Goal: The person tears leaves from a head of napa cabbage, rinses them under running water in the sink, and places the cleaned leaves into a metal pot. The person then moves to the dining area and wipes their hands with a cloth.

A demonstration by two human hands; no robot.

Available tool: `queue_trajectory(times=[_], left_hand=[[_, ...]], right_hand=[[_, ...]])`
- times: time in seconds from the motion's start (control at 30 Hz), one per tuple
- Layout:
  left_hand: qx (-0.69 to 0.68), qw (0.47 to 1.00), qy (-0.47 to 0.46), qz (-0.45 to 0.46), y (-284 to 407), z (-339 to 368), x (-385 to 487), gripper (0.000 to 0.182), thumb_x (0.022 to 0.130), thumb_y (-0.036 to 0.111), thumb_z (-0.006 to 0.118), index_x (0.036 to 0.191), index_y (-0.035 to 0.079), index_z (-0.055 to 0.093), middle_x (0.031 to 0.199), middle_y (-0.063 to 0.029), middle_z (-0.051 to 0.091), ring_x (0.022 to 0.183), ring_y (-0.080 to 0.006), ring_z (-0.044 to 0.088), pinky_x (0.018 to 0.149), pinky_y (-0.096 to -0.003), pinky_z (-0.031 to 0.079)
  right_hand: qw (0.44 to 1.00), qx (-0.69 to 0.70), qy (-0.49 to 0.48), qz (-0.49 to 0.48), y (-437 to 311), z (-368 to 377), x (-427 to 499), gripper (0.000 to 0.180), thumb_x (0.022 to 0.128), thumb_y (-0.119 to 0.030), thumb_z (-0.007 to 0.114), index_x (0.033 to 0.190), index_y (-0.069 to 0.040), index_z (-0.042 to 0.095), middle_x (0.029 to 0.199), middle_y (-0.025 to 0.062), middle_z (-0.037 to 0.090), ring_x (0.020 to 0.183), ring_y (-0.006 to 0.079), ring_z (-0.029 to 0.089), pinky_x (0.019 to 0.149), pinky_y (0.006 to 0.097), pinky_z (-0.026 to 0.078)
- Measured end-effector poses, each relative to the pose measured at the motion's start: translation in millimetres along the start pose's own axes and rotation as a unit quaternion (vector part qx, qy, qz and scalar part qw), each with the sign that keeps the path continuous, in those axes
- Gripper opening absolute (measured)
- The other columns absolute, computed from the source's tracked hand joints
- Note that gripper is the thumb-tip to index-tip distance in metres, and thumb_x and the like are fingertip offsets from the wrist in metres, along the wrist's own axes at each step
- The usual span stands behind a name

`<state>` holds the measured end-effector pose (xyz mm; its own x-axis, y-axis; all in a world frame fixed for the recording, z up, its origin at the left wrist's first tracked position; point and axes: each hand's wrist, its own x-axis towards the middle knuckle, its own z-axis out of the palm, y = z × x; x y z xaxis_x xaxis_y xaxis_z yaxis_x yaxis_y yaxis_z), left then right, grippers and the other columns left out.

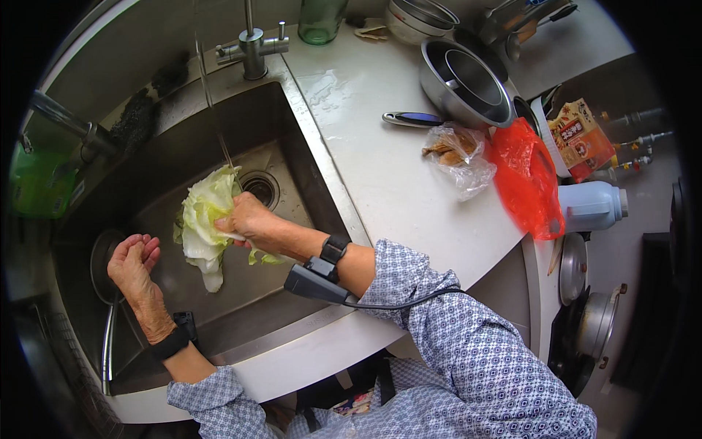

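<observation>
My right hand (249,219) grips a bunch of pale green leafy vegetable leaves (205,219), probably cabbage or lettuce, over the stainless steel sink (236,291). A thin stream of water (211,104) runs down onto the top of the leaves, close to the round drain (260,189). To the left of the leaves, my left hand (134,260) is raised with its fingers loosely curled and apart, holding nothing. A long-handled metal utensil (107,343) leans in the sink beside it, its round end partly behind my left hand.
A chrome tap (253,52) stands behind the sink. On the counter (351,137) at right are nested metal bowls (466,82), a blue-and-grey handle (411,119), a clear plastic bag (460,159) with brown food, a red plastic bag (526,175) and a pale blue jug (592,206).
</observation>
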<state>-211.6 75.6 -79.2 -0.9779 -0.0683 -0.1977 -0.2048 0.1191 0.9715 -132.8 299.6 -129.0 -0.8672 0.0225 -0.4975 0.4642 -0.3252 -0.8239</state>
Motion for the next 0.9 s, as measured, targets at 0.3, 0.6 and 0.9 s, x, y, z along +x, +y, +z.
queue_trajectory(times=[0.3, 0.6, 0.9], left_hand=[[0.019, 1.0, 0.021, -0.006, -2.4, -2.9, 3.3, 0.013, 0.09, 0.002, 0.055, 0.098, -0.001, 0.064, 0.089, -0.0109, 0.069, 0.073, -0.0185, 0.07, 0.061, -0.0257, 0.056], [-0.021, 1.0, 0.013, 0.013, -2.9, 6.3, 0.9, 0.013, 0.089, 0.002, 0.056, 0.093, -0.006, 0.065, 0.081, -0.0132, 0.068, 0.066, -0.0198, 0.069, 0.055, -0.0248, 0.055], [0.03, 0.999, 0.014, -0.008, 15.7, 11.7, -11.6, 0.015, 0.084, 0.002, 0.054, 0.093, -0.005, 0.063, 0.087, -0.0143, 0.067, 0.075, -0.0226, 0.071, 0.062, -0.0271, 0.056]], right_hand=[[1.0, 0.02, 0.02, 0.007, 41.1, 15.2, 18.2, 0.014, 0.09, -0.011, 0.065, 0.094, 0.002, 0.065, 0.063, 0.0074, 0.06, 0.041, 0.0134, 0.051, 0.035, 0.0299, 0.038], [0.985, 0.101, 0.064, 0.127, 77.2, 9.3, 30.9, 0.016, 0.075, 0.011, 0.059, 0.091, 0.011, 0.059, 0.072, 0.02, 0.06, 0.053, 0.0292, 0.059, 0.041, 0.0434, 0.045], [0.969, 0.029, 0.078, 0.233, 66.9, 13.7, 22.3, 0.033, 0.091, 0.009, 0.055, 0.122, 0.002, 0.049, 0.101, 0.0192, 0.061, 0.075, 0.0289, 0.063, 0.062, 0.0437, 0.056]])
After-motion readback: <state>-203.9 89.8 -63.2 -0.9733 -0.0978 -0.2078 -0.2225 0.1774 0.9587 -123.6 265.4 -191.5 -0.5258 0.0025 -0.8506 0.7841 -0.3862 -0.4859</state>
